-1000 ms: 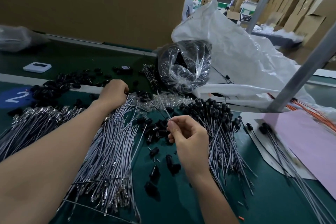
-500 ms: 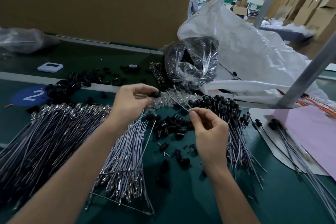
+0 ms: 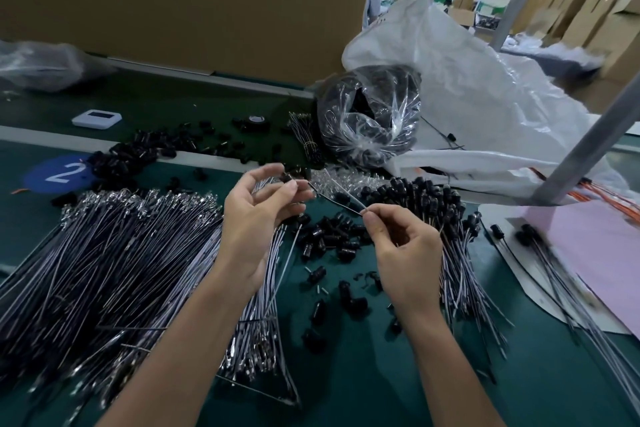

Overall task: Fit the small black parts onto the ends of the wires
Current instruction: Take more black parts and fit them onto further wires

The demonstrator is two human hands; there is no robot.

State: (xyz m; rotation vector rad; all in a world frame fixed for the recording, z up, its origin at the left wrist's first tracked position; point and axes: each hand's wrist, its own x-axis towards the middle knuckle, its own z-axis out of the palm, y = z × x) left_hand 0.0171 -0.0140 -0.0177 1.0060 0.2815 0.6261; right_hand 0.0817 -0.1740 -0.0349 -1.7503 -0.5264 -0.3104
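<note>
My left hand (image 3: 258, 218) pinches a small black part (image 3: 288, 178) between thumb and forefinger, raised above the green table. My right hand (image 3: 403, 250) pinches a thin grey wire (image 3: 341, 196), whose far end points at my left fingertips. Whether the wire end touches the part is hard to tell. Loose black parts (image 3: 332, 236) lie on the table between and below my hands. A big heap of bare wires (image 3: 114, 253) spreads at the left. Wires with black parts fitted (image 3: 440, 215) are piled at the right.
A clear bag of black parts (image 3: 369, 114) stands behind my hands, with a large white sack (image 3: 467, 80) to its right. More black parts (image 3: 145, 152) lie at the back left near a white device (image 3: 97, 118). A grey post (image 3: 595, 139) and pink sheet (image 3: 602, 246) are at the right.
My left hand has lifted off the wire heap with a black part and come toward the right hand. My right hand has shifted right, keeping the wire, and the two now meet.
</note>
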